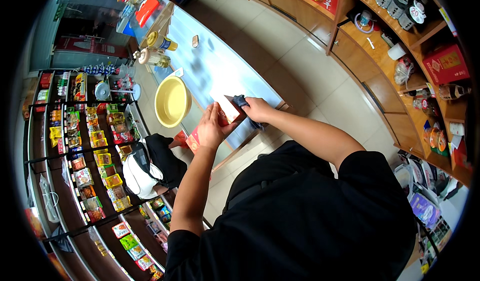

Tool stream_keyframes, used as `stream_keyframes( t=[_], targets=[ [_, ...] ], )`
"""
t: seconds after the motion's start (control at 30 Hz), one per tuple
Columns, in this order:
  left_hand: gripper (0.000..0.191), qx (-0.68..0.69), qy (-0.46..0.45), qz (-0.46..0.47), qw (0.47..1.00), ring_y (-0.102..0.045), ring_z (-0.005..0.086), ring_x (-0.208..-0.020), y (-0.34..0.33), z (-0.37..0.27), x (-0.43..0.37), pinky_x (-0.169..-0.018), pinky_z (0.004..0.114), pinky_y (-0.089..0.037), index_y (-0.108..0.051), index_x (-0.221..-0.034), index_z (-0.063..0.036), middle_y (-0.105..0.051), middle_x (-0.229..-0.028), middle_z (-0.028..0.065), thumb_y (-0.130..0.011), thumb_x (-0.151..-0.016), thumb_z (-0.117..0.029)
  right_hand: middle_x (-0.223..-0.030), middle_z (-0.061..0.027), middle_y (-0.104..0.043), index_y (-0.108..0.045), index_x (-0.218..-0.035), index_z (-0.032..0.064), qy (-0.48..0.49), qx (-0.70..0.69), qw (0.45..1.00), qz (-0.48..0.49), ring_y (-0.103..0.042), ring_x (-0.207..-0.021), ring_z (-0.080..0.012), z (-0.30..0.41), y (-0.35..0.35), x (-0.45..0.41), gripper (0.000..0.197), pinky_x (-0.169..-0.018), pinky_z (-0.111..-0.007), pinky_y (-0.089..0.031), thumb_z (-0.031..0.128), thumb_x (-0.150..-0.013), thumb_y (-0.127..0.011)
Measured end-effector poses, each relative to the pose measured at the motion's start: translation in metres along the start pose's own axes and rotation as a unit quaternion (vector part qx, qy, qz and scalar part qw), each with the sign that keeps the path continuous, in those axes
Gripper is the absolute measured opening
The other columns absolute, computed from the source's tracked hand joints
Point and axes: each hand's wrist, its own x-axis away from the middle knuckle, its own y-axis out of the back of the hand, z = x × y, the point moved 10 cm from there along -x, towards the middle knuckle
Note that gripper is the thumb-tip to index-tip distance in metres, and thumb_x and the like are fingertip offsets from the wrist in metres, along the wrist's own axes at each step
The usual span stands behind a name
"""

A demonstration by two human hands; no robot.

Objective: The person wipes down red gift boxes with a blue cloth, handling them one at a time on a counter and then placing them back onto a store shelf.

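Note:
A red gift box (230, 111) stands on the glass-topped counter (193, 61) in front of me. My left hand (210, 126) lies against its left side, the thumb along the near edge. On the box's right side, my right hand (258, 110) grips a dark cloth (240, 101), which touches the box. Part of the cloth hangs below my fingers. A yellow plastic basin (172, 101) sits to the left of the box. Another red box (193, 141), partly covered by my left hand and wrist, shows below.
Further along the counter are a yellow-lidded bottle (162, 41), a pink-lidded bottle (152, 58) and a small brown item (195, 41). A person (150, 166) bends low beside snack shelves (84, 153) on the left. Wooden shelves (375, 67) with bottles curve along the right.

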Motion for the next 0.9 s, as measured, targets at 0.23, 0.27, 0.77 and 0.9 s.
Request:
stream_keyframes(
  t=[0.23,0.27,0.77,0.9],
  targets=[
    [0.108,0.006,-0.001,0.007,1.000,-0.065,0.0427,-0.140,0.000,-0.002,-0.001,-0.118,0.047,-0.053,-0.058,-0.155,0.0045,-0.065,-0.152,0.0288,-0.099,-0.074,-0.054,-0.113,-0.0271,-0.077,-0.072,-0.116,-0.0013,0.003,-0.018,0.999,-0.038,-0.073,-0.109,-0.0485,-0.010,0.009,0.030,0.034,-0.096,-0.053,-0.058,0.030,-0.103,-0.070],
    [0.110,0.007,-0.003,0.005,1.000,-0.066,0.0435,-0.138,0.001,-0.002,0.000,-0.118,0.047,-0.054,-0.057,-0.156,0.0046,-0.064,-0.153,0.0299,-0.100,-0.073,-0.053,-0.110,-0.0255,-0.078,-0.073,-0.117,-0.0011,0.004,-0.036,0.999,-0.029,-0.075,-0.104,-0.0435,-0.012,0.008,0.032,0.033,-0.093,-0.050,-0.059,0.029,-0.102,-0.071],
    [0.079,0.157,0.142,-0.181,0.961,-0.054,0.0508,-0.145,0.026,0.072,0.136,-0.123,0.054,-0.044,-0.052,-0.156,0.0078,-0.054,-0.155,0.0330,-0.088,-0.094,-0.024,-0.103,-0.0106,-0.082,-0.081,-0.119,0.0026,-0.048,-0.110,0.992,-0.040,-0.076,-0.090,-0.0178,0.010,0.070,0.038,0.047,-0.083,-0.035,-0.061,0.038,-0.090,-0.088],
    [0.074,0.193,0.275,-0.239,0.911,-0.059,0.0449,-0.140,0.002,0.121,0.196,-0.120,0.049,-0.047,-0.050,-0.157,0.0094,-0.058,-0.149,0.0298,-0.085,-0.099,-0.022,-0.097,-0.0141,-0.083,-0.083,-0.116,0.0023,-0.019,-0.146,0.987,-0.057,-0.078,-0.088,-0.0222,0.021,0.043,0.020,0.041,-0.082,-0.038,-0.061,0.035,-0.091,-0.083]
  ],
)
